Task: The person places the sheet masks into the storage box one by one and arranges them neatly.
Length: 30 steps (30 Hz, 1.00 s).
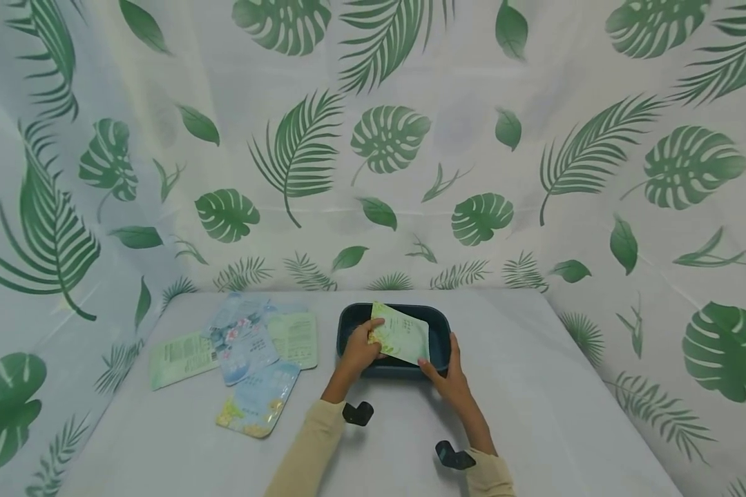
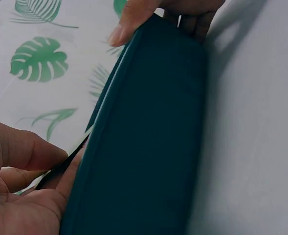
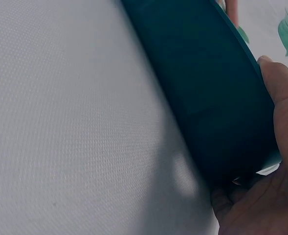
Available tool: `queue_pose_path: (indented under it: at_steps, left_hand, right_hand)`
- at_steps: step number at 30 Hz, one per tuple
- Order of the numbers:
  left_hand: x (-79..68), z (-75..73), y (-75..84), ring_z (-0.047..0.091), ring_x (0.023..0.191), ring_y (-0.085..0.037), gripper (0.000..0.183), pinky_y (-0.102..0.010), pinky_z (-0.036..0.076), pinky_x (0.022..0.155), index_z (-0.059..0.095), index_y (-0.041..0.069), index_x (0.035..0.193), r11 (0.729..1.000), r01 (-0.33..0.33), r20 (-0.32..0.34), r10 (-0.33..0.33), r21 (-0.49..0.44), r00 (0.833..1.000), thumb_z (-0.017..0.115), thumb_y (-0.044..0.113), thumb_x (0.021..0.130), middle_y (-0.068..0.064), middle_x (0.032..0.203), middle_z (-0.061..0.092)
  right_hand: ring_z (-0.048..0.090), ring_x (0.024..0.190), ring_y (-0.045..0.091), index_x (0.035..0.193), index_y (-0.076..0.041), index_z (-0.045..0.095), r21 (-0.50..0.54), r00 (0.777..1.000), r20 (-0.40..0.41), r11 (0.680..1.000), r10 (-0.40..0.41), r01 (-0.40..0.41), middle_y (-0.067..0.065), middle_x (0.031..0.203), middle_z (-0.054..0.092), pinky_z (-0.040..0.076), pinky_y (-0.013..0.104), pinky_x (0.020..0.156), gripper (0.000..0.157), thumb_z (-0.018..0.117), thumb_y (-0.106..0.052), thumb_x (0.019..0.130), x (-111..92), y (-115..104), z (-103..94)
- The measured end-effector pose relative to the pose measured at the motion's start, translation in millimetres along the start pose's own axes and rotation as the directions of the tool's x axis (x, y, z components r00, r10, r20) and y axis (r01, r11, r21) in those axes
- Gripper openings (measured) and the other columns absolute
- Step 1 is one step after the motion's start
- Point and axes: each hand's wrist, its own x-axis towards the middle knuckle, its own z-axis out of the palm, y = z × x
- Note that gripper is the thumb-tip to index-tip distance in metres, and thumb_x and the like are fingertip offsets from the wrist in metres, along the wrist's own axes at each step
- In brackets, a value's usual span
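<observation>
And the pale green sachet point(image 1: 407, 335) blocks much of the floor of the teal container point(image 1: 394, 373), its print too small to read! Some fingers of the left hand point(image 1: 362, 350) vanish behind it. Over to the left wrist view: the container's wall hides nearly all of the sachet, and the left hand runs off the left edge. Right wrist view now, the right hand point(image 3: 283, 117) cut by the right edge, the container by the top, only a sliver of the left hand showing. Among the packets, the pink-flowered packet point(image 1: 245, 348) covers part of the left-hand green packet point(image 1: 183, 359), lettering too tiny to make out. Both sleeves, the left sleeve point(image 1: 311, 445) and the right sleeve point(image 1: 490, 476), leave at the bottom edge!
</observation>
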Motion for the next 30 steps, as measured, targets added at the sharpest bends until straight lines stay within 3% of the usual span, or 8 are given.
queue_pose_path:
  at_steps: [8,13,18,21,25,30]
  left_hand:
    - [9.1,10.7,-3.4,0.061,0.080,-0.015,0.061,-0.029,0.057,0.066,0.052,0.001,0.137,0.997,0.060,0.056,-0.057,-0.044,0.997,0.048,-0.015,0.078,-0.019,0.113,0.060]
    - [12.7,13.8,-2.7,0.057,0.071,-0.012,0.055,-0.024,0.047,0.057,0.058,0.001,0.132,0.998,0.053,0.075,-0.055,0.030,0.996,0.052,-0.010,0.078,-0.017,0.109,0.065]
    - [14.7,14.9,-0.6,0.054,0.067,-0.009,0.029,-0.022,0.043,0.057,0.069,0.002,0.117,0.990,0.013,0.001,-0.013,0.140,1.000,0.059,0.004,0.091,-0.014,0.103,0.070]
    - [16.1,15.1,0.4,0.052,0.064,-0.010,0.021,-0.022,0.042,0.055,0.073,0.003,0.108,0.980,-0.017,-0.044,0.026,0.201,0.999,0.061,0.005,0.091,-0.015,0.102,0.071]
    - [18.5,14.3,-2.1,0.046,0.056,-0.009,0.029,-0.021,0.038,0.049,0.072,0.003,0.108,0.969,-0.009,-0.049,0.021,0.247,0.999,0.060,-0.006,0.083,-0.016,0.108,0.070]
    - [21.2,12.0,-3.5,0.037,0.043,-0.011,0.047,-0.022,0.034,0.041,0.067,0.000,0.119,0.965,0.062,0.005,-0.066,0.255,0.998,0.055,-0.012,0.075,-0.019,0.101,0.070]
  right_hand:
    - [0.011,0.147,0.048,0.157,-0.024,-0.009,0.012,1.000,0.005,1.000,0.012,-0.012,0.018,0.164,-0.001,0.020,0.065,0.113,0.100,0.060,-0.055,0.091,-1,0,1.9]
    - [0.011,0.148,0.048,0.157,-0.024,-0.010,0.026,1.000,0.011,1.000,0.004,-0.004,0.017,0.165,-0.001,0.020,0.065,0.113,0.100,0.060,-0.053,0.091,-1,-1,0.9]
    - [0.010,0.148,0.048,0.157,-0.023,-0.010,0.036,1.000,0.011,0.999,-0.005,0.005,0.018,0.164,-0.002,0.020,0.067,0.112,0.100,0.060,-0.052,0.091,-1,-2,-0.2]
    - [0.010,0.148,0.047,0.157,-0.021,-0.009,0.040,1.000,0.004,0.999,-0.008,0.008,0.018,0.164,-0.002,0.019,0.066,0.113,0.101,0.061,-0.051,0.091,-1,-3,-0.5]
    - [0.010,0.148,0.047,0.157,-0.021,-0.009,0.038,1.000,0.005,0.999,-0.010,0.009,0.019,0.164,-0.001,0.019,0.066,0.113,0.100,0.061,-0.050,0.091,-1,-2,0.0]
    - [0.010,0.148,0.047,0.157,-0.023,-0.008,0.040,1.000,0.007,0.999,-0.002,0.002,0.018,0.164,0.000,0.019,0.067,0.112,0.100,0.061,-0.051,0.091,-1,-1,0.7]
